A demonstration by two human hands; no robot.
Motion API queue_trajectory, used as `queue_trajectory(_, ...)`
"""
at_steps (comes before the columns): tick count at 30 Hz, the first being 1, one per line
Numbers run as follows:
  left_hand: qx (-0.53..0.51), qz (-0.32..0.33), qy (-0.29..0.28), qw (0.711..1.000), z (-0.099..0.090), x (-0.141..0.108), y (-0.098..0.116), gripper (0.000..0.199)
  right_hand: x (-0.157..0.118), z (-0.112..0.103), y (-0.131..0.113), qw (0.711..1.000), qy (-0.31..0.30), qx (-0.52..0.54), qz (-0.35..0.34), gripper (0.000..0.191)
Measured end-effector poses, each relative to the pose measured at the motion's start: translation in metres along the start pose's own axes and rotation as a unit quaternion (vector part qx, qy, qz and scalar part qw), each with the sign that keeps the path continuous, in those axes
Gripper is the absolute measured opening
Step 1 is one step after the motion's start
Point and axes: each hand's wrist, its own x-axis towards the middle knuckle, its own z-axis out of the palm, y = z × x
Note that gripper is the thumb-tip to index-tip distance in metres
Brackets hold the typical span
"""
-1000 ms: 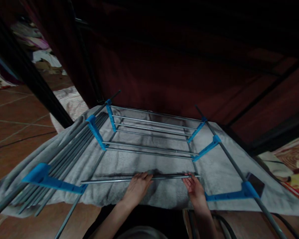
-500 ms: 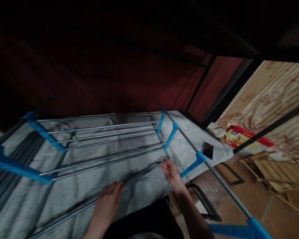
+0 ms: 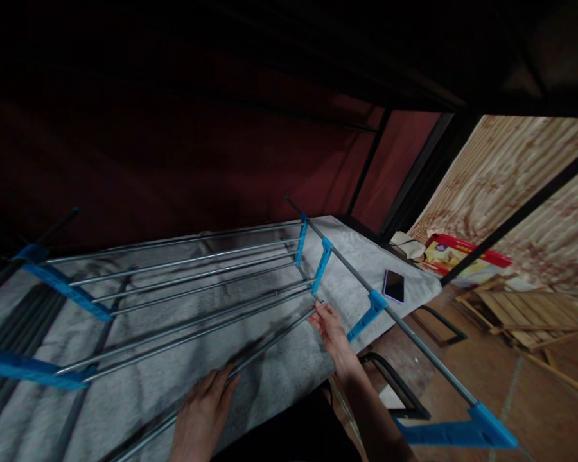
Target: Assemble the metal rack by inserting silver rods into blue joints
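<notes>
A rack of grey metal tubes (image 3: 187,262) joined by blue plastic brackets (image 3: 72,290) lies across a grey cloth (image 3: 270,378). My left hand (image 3: 205,407) is closed around a loose metal tube (image 3: 274,339) at the front. The far end of that tube is pinched between the fingers of my right hand (image 3: 328,326), beside the blue bracket (image 3: 367,316) on the right. A long side tube (image 3: 421,346) runs through the right-hand brackets down to a blue bracket (image 3: 481,427) at the lower right.
A phone (image 3: 394,286) lies on the cloth at the right. Several more tubes (image 3: 17,343) lie at the left. Beyond the cloth are a red and yellow box (image 3: 462,256), a folded wooden item (image 3: 534,314) and black metal frames (image 3: 399,385). A dark red wall stands behind.
The view has shifted, so the rack appears farther left and lower. Both hands keep their hold on the tube, with little visible movement along it.
</notes>
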Motion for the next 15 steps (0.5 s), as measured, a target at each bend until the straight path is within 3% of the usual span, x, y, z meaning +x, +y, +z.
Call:
queue_trajectory(7, 0.013, -0.004, 0.000, 1.000, -0.005, 0.003, 0.000, 0.038, 0.006, 0.006, -0.013, 0.999, -0.016, 0.006, -0.032, 0.028)
queue_trajectory(15, 0.045, -0.031, 0.013, 0.998, -0.011, -0.002, -0.027, 0.040, 0.017, 0.013, -0.030, 0.997, -0.041, 0.041, -0.047, 0.021)
